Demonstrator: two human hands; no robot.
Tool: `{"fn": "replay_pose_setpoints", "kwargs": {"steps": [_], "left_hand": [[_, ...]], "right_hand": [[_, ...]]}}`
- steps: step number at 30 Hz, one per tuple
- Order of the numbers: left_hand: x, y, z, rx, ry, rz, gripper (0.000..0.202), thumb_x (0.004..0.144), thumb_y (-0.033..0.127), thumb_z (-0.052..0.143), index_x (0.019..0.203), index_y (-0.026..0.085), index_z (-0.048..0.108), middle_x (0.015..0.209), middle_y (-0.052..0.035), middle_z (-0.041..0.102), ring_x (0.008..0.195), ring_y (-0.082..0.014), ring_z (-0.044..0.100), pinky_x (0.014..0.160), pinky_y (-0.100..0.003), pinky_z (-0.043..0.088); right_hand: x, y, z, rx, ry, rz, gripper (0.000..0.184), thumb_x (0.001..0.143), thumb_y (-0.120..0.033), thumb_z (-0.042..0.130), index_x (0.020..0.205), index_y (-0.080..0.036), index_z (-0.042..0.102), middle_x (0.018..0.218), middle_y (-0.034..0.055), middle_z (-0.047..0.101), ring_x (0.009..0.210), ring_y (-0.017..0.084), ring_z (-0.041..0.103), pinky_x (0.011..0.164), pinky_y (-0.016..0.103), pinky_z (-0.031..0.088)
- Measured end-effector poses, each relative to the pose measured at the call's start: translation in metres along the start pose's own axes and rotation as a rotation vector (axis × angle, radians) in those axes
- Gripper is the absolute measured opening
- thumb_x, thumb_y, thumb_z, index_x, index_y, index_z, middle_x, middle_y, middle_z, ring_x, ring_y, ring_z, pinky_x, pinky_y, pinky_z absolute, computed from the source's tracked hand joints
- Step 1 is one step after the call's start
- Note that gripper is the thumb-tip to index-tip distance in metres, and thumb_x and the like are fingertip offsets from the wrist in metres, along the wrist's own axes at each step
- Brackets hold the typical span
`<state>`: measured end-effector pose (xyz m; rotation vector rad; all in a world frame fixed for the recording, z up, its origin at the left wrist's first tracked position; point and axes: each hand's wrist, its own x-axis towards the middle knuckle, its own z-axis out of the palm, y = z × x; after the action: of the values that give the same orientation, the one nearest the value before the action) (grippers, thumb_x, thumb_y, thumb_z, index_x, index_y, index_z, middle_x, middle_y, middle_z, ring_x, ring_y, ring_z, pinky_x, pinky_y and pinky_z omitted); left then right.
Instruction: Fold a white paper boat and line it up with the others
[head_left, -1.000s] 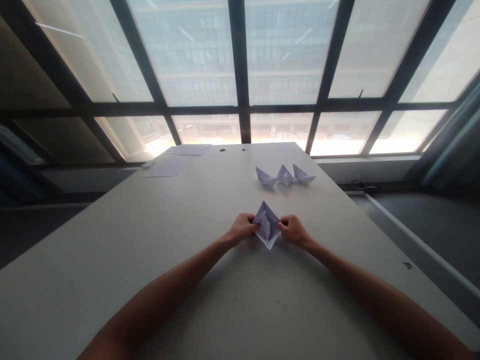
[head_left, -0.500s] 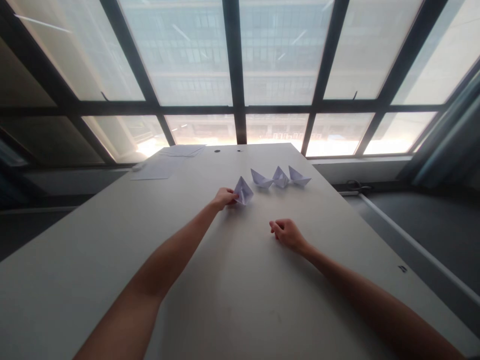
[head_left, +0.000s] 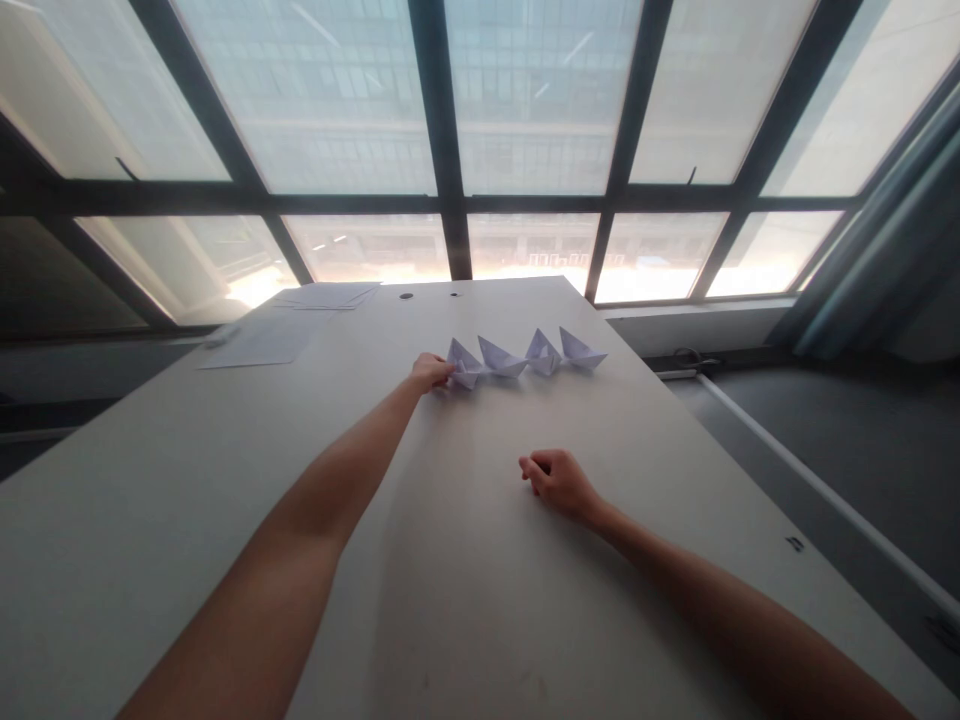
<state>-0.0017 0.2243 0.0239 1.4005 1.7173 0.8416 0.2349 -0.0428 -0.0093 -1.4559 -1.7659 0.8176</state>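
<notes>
white paper boat (head_left: 465, 363) upright (row's left end)

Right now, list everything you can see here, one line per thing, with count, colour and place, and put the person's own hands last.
paper boats: four, white, in a row on the far right part of the table
leftmost boat: one of the four, white, at the left end of the row, at the left hand's fingertips
paper sheets: a few, white, flat on the table's far left corner
table: one, pale grey, running out to the window
window: one large, dark frames, behind the table
curtain: one, grey-blue, far right
left hand: touching the leftmost boat
right hand: loosely curled, holding nothing, resting on the table
</notes>
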Motion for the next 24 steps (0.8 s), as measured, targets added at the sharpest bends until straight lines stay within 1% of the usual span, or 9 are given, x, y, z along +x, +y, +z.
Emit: {"fn": "replay_pose_setpoints", "kwargs": {"steps": [3, 6, 8, 10, 12, 14, 18, 21, 24], "left_hand": [[-0.003, 0.004, -0.012, 0.031, 0.052, 0.009, 0.038, 0.080, 0.035, 0.073, 0.103, 0.006, 0.067, 0.093, -0.0156, 0.070, 0.072, -0.0194, 0.066, 0.065, -0.029, 0.052], [-0.019, 0.005, -0.028, 0.047, 0.117, 0.093, 0.052, 0.089, 0.041, 0.061, 0.131, 0.011, 0.055, 0.126, -0.0181, 0.063, 0.094, -0.0220, 0.067, 0.079, -0.031, 0.053], [-0.043, -0.001, -0.035, 0.085, 0.168, 0.181, 0.055, 0.091, 0.040, 0.059, 0.138, 0.013, 0.050, 0.136, -0.0169, 0.057, 0.112, -0.0233, 0.062, 0.094, -0.032, 0.048], [-0.077, -0.012, -0.035, 0.237, 0.204, 0.364, 0.054, 0.094, 0.034, 0.051, 0.142, 0.008, 0.046, 0.141, -0.0195, 0.053, 0.124, -0.0260, 0.055, 0.105, -0.035, 0.041], [-0.121, -0.030, -0.028, 0.406, 0.125, 0.508, 0.059, 0.096, 0.036, 0.046, 0.145, 0.004, 0.041, 0.149, -0.0214, 0.044, 0.140, -0.0277, 0.040, 0.115, -0.037, 0.030], [-0.167, -0.049, -0.016, 0.533, 0.008, 0.577, 0.067, 0.097, 0.044, 0.041, 0.150, 0.004, 0.034, 0.153, -0.0215, 0.038, 0.144, -0.0286, 0.033, 0.118, -0.039, 0.024], [-0.237, -0.078, 0.007, 0.726, -0.150, 0.593, 0.074, 0.098, 0.055, 0.035, 0.156, 0.012, 0.023, 0.160, -0.0157, 0.027, 0.150, -0.0304, 0.019, 0.120, -0.050, 0.014], [-0.257, -0.084, 0.016, 0.800, -0.182, 0.640, 0.073, 0.098, 0.057, 0.033, 0.156, 0.015, 0.023, 0.162, -0.0136, 0.023, 0.151, -0.0290, 0.014, 0.121, -0.052, 0.006], [-0.258, -0.082, 0.017, 0.825, -0.195, 0.652, 0.071, 0.098, 0.057, 0.033, 0.155, 0.017, 0.027, 0.162, -0.0122, 0.021, 0.151, -0.0293, 0.014, 0.120, -0.053, 0.006]], "right_hand": [[0.000, 0.004, 0.001, 0.016, 0.001, 0.010, 0.042, 0.092, -0.044, 0.046, 0.062, -0.018, 0.061, 0.051, -0.0023, 0.055, 0.047, 0.012, 0.047, 0.049, 0.023, 0.029], [0.001, 0.008, 0.002, 0.034, 0.023, -0.002, 0.043, 0.093, -0.043, 0.044, 0.064, -0.018, 0.062, 0.052, -0.0015, 0.056, 0.047, 0.012, 0.048, 0.050, 0.024, 0.033], [0.002, 0.009, 0.002, -0.005, 0.080, -0.034, 0.040, 0.094, -0.040, 0.043, 0.069, -0.017, 0.065, 0.058, 0.0006, 0.061, 0.053, 0.015, 0.054, 0.055, 0.025, 0.040], [0.003, 0.008, 0.000, -0.089, 0.167, -0.107, 0.034, 0.094, -0.036, 0.043, 0.084, -0.018, 0.070, 0.077, 0.0052, 0.070, 0.072, 0.019, 0.062, 0.070, 0.028, 0.047], [0.003, 0.007, -0.001, -0.188, 0.223, -0.200, 0.034, 0.094, -0.033, 0.044, 0.110, -0.019, 0.070, 0.108, 0.0101, 0.070, 0.101, 0.023, 0.062, 0.091, 0.035, 0.047], [0.003, 0.007, -0.001, -0.307, 0.211, -0.251, 0.044, 0.094, -0.034, 0.045, 0.133, -0.018, 0.058, 0.133, 0.0135, 0.060, 0.123, 0.026, 0.052, 0.106, 0.041, 0.039], [0.001, 0.008, 0.003, -0.545, 0.078, -0.272, 0.061, 0.096, -0.041, 0.045, 0.152, -0.017, 0.036, 0.158, 0.0147, 0.032, 0.146, 0.028, 0.027, 0.117, 0.047, 0.023], [0.000, 0.009, 0.004, -0.654, -0.091, -0.271, 0.061, 0.097, -0.045, 0.042, 0.152, -0.019, 0.037, 0.161, 0.0142, 0.026, 0.149, 0.028, 0.019, 0.119, 0.049, 0.016], [0.000, 0.009, 0.003, -0.692, -0.175, -0.260, 0.060, 0.098, -0.047, 0.039, 0.151, -0.018, 0.039, 0.161, 0.0148, 0.028, 0.149, 0.028, 0.021, 0.119, 0.049, 0.014]]}}
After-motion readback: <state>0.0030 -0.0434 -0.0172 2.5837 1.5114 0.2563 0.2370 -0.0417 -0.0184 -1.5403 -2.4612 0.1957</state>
